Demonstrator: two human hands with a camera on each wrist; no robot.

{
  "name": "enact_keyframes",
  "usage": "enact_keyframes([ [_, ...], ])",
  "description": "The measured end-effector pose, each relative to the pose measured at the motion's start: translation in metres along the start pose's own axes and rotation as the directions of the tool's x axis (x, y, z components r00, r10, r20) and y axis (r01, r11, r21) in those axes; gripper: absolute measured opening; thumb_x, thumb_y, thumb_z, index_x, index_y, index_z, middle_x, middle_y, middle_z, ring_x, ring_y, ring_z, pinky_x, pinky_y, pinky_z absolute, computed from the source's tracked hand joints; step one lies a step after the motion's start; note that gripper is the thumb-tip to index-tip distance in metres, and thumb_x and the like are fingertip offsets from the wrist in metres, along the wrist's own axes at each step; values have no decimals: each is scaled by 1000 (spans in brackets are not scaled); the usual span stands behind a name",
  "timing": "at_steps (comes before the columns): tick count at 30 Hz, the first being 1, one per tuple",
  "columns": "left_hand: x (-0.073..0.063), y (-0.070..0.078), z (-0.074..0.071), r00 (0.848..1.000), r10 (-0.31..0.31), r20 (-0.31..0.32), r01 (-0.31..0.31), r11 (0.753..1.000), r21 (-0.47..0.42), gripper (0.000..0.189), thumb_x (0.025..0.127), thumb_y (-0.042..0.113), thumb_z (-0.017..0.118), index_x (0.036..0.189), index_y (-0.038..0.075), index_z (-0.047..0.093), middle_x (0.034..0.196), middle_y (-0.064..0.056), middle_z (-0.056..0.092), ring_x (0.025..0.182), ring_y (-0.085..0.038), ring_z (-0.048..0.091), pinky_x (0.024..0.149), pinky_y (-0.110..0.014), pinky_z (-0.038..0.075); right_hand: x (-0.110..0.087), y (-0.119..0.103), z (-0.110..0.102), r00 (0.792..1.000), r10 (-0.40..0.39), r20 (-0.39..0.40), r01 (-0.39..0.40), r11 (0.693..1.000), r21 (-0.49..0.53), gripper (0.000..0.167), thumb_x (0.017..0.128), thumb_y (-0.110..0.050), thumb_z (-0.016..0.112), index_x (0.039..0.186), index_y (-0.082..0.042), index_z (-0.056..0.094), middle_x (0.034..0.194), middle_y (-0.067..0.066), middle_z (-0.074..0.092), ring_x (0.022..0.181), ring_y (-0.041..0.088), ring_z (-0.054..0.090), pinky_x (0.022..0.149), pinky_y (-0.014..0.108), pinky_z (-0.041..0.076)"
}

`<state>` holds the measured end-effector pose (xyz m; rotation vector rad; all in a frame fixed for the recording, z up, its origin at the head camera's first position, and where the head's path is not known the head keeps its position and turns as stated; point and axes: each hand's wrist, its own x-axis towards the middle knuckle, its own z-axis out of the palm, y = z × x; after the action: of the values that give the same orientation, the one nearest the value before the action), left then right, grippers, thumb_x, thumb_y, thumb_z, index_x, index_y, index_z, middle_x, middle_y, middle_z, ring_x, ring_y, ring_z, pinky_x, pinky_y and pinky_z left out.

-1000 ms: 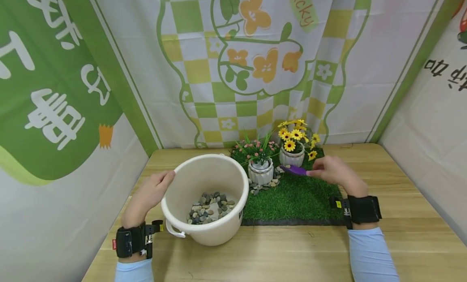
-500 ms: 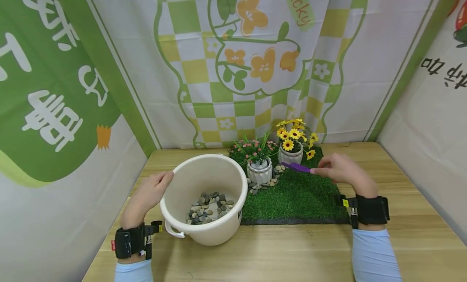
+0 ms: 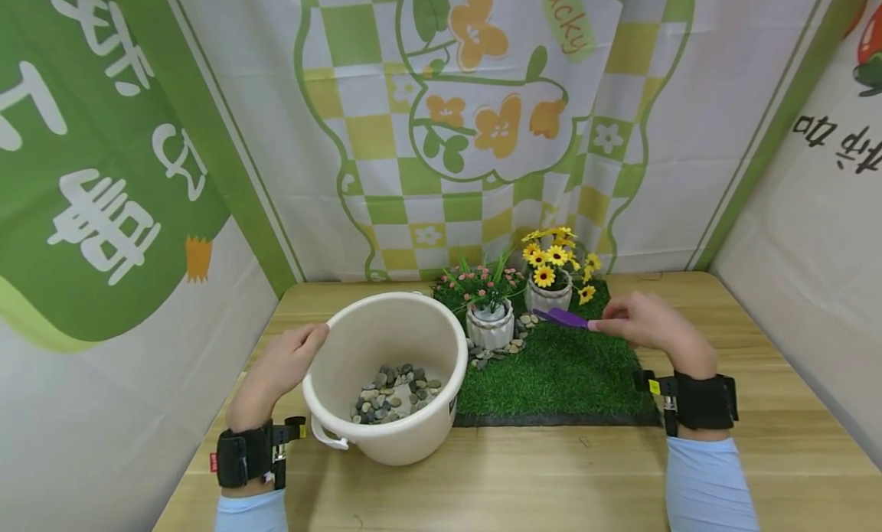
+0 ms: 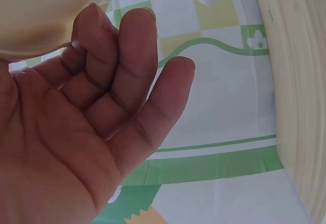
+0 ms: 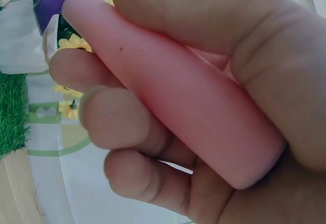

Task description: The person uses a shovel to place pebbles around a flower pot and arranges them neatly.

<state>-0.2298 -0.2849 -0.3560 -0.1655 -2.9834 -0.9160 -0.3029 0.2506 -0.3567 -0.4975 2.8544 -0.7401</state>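
Observation:
My left hand (image 3: 285,363) holds the near-left rim of a white bucket (image 3: 406,446), thumb at the rim; in the left wrist view the fingers curl under the bucket's edge. Grey and tan pebbles (image 3: 375,402) lie in its bottom. My right hand (image 3: 651,325) grips a small shovel by its pink handle (image 5: 178,91), and its purple blade (image 3: 565,318) points left over the turf, close to the white pot with yellow flowers (image 3: 549,296). More pebbles (image 3: 499,354) ring the white pot with pink flowers (image 3: 491,327), near the blade's tip.
Both pots stand on an artificial turf mat (image 3: 551,386) right of the bucket, on a wooden table (image 3: 510,478). Printed curtains (image 3: 462,203) rise behind and on both sides. The bucket's handle (image 3: 331,436) hangs at its front left.
The shovel and right hand have shifted slightly right and the blade has tilted; a pebble seen at the blade earlier no longer shows on it. The left hand and bucket stay put.

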Motion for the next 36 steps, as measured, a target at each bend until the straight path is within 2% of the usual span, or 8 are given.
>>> enact_keyframes([
  [6,-3,-4,0,1000,8,-23,-8,1000,0,59,106,47,28,130,4,60,111,-15,71,94,-24,69,82,-47,54,-1,-10,-1,999,-42,-18,42,999,-12,38,93,-42,65,102,-6,71,66,-2,62,52,15,52,51,29,44],
  [16,-10,-7,-1,999,7,-51,-7,1000,2,57,107,46,28,128,4,61,108,-14,72,93,-23,69,82,-47,54,-5,-25,-5,991,-122,-58,121,992,-21,32,92,-43,66,99,-13,73,64,-5,60,51,12,51,51,26,43],
  [22,-3,-6,0,998,26,-58,-26,1000,7,56,106,48,29,125,6,63,109,-12,72,98,-26,68,86,-48,53,-18,-36,-13,985,-152,-84,152,988,-5,29,93,-45,65,101,-18,73,66,-6,60,54,10,52,53,26,44],
  [25,0,-6,2,997,46,-57,-45,999,22,55,107,45,29,124,5,63,109,-13,72,99,-28,67,86,-49,52,-18,-42,-17,967,-232,-108,228,973,-46,22,93,-41,66,98,-20,74,67,-8,60,54,6,51,54,24,44],
  [28,0,-7,2,998,41,-55,-39,999,29,54,107,44,29,124,5,62,109,-14,71,101,-30,67,88,-50,52,-15,-50,-23,934,-332,-132,320,942,-105,16,94,-36,66,96,-22,74,73,-11,65,56,2,51,58,23,45],
  [30,-1,-7,2,998,32,-52,-31,999,28,56,107,45,29,126,5,61,110,-14,71,103,-31,67,89,-52,52,-14,-55,-27,918,-371,-142,354,926,-129,13,94,-34,67,94,-23,73,74,-12,65,56,1,50,59,22,44],
  [36,-2,-4,0,999,28,-35,-27,999,24,59,106,48,28,132,4,58,113,-15,70,104,-32,67,91,-53,51,-17,-64,-38,904,-404,-139,383,911,-153,11,93,-32,68,92,-23,74,75,-11,67,56,0,50,59,22,45],
])
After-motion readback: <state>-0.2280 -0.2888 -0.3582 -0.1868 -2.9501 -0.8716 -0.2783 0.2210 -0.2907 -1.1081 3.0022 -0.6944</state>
